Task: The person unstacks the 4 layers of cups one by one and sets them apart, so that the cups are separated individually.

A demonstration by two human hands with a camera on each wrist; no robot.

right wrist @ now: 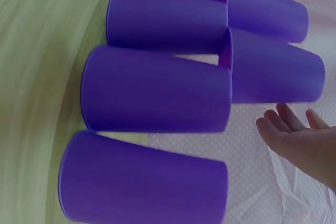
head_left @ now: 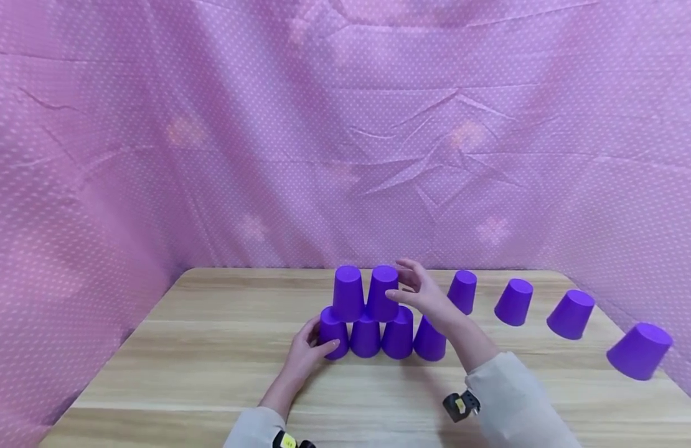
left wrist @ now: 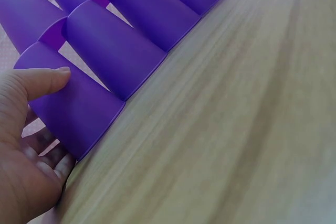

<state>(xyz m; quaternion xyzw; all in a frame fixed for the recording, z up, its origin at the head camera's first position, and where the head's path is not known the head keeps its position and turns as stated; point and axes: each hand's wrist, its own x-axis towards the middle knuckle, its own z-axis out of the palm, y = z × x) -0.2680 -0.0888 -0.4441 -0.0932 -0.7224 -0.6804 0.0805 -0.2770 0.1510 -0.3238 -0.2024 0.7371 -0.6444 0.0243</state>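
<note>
Upside-down purple cups stand in two tiers in the head view. Along the bottom row are the leftmost cup (head_left: 334, 328), two middle cups, and a right-end cup (head_left: 429, 342). Two upper cups, the left one (head_left: 348, 294) and the right one (head_left: 382, 305), straddle the gaps below. My left hand (head_left: 303, 356) grips the leftmost bottom cup, its thumb across the front and its fingers round the far side, low by the table. Beside the upper right cup is my right hand (head_left: 429, 300), fingers spread. In the right wrist view a small gap separates those fingertips from that cup.
Several more upside-down purple cups trail off to the right: one behind the right forearm (head_left: 463, 292), then others (head_left: 513, 303), (head_left: 571, 315) and the nearest cup (head_left: 639, 352). A wooden table (head_left: 211, 348) carries everything. Pink dotted cloth (head_left: 323, 155) hangs behind and at both sides.
</note>
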